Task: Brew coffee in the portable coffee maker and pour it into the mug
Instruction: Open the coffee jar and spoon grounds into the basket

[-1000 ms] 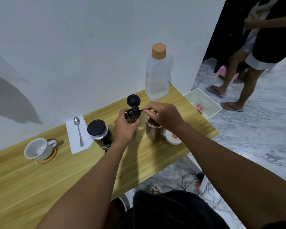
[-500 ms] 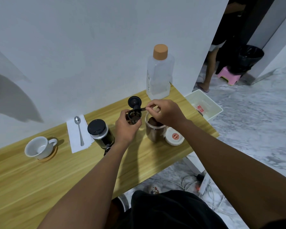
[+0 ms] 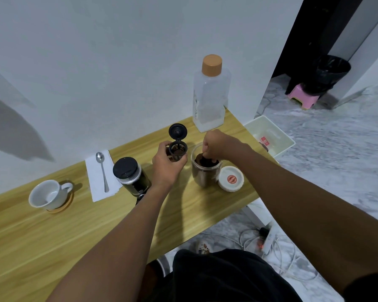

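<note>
My left hand (image 3: 168, 164) grips a small black filter capsule (image 3: 177, 151) just above the table, its hinged lid (image 3: 177, 131) flipped up and brown grounds visible inside. My right hand (image 3: 219, 146) holds a small dark scoop dipped into the open clear jar of ground coffee (image 3: 202, 173); most of the scoop is hidden by my fingers. The black portable coffee maker (image 3: 130, 176) stands to the left of my left wrist. A white mug (image 3: 47, 194) rests on a wooden coaster at the far left.
The jar's white lid (image 3: 231, 178) lies right of the jar. A clear water bottle (image 3: 210, 99) with an orange cap stands at the back. A spoon (image 3: 102, 168) lies on a white napkin. A white bin (image 3: 271, 136) sits beyond the wooden table's (image 3: 52, 236) right edge, cables on the floor.
My right hand moved from above the capsule down to the right, putting the scoop into the coffee jar. The person in the background has left the view.
</note>
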Available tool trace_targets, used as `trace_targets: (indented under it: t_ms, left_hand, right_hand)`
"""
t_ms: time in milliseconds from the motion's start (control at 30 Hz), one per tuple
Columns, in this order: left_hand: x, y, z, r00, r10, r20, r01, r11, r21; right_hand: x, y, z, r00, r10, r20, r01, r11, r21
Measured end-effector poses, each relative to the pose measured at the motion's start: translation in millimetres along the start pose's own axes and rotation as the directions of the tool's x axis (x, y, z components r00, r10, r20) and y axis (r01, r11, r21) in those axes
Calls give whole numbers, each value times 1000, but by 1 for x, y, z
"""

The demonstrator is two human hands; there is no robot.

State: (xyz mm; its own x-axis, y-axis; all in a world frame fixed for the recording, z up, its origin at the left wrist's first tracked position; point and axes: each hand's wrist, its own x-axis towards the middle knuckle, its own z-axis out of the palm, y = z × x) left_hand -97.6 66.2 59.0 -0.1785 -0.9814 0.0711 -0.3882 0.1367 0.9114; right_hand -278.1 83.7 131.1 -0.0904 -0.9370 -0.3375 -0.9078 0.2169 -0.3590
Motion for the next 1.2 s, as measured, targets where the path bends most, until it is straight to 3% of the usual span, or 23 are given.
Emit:
trace_targets:
  t_ms: [133, 333, 1033, 1200]
  left_hand:
    - [2, 2, 0, 1000, -10, -18, 10, 1000, -3]
    - [6, 1, 1, 999, -3, -44, 4, 1000, 8]
    - [6, -5, -1, 999, -10, -47, 10, 1000, 5]
    - [3, -5, 2, 999, -25, -28, 26, 1000, 2]
  right_hand:
    - [14, -6, 20, 996, 71, -61, -76, 993, -86]
    - [22, -3, 39, 983, 98, -156, -109, 992, -63]
    - [19, -5, 16, 969, 214, 127, -240, 936, 256]
    - [10, 5, 0, 969, 224, 103, -245, 923, 296]
